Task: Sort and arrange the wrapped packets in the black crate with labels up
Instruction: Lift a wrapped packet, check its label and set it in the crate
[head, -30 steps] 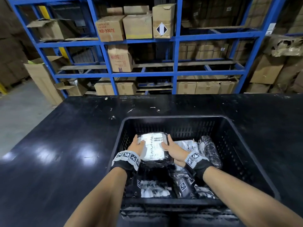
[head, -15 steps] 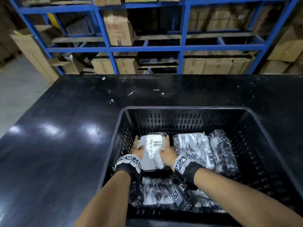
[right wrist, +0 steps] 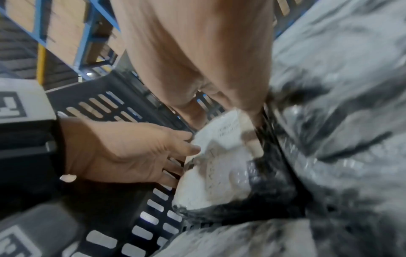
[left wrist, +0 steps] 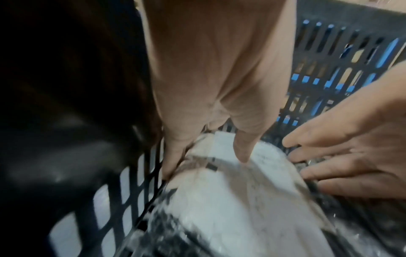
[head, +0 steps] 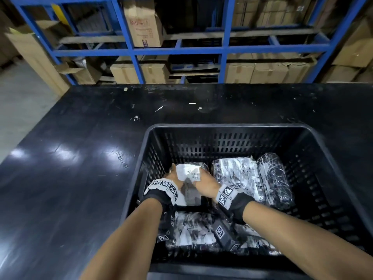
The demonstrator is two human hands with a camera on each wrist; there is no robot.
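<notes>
A black slatted crate (head: 228,127) sits on the black table. In its left rear part I hold a plastic-wrapped packet (head: 189,174) with its white barcode label facing up. My left hand (head: 174,175) grips the packet's left edge beside the crate wall, thumb on the label (left wrist: 226,191) and fingers (left wrist: 173,156) down the side. My right hand (head: 204,178) grips the right edge, its fingers (right wrist: 252,111) wedged between this packet (right wrist: 215,173) and the neighbouring one. Whether the packet rests on the crate floor is hidden.
Two more wrapped packets (head: 236,178) (head: 274,178) lie side by side to the right, and others (head: 191,231) lie along the crate's near side under my wrists. Blue shelving with cardboard boxes (head: 143,23) stands behind the table (head: 70,178).
Both hands have carried the labelled packet down, deeper into the crate's left rear part. My head has tilted down, so the shelves sit higher in view.
</notes>
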